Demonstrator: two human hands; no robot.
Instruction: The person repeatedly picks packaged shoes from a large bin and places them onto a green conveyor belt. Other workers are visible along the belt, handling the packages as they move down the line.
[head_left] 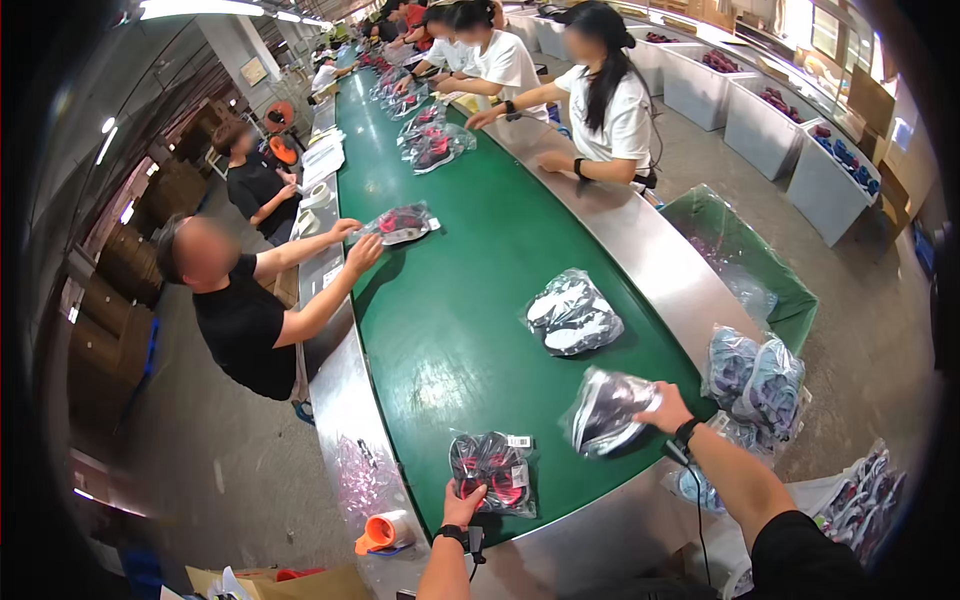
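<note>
The right hand holds a clear, crinkly bag of dark gray shoes by its right side, over the near right part of the smooth green belt. The shoes slant across the belt; I cannot tell where the toes point. The left hand grips the near side of a shiny bag of black-and-red shoes, at the belt's near left. Farther up the belt lies a bag of white-soled shoes. Flat, shiny metal borders the belt.
</note>
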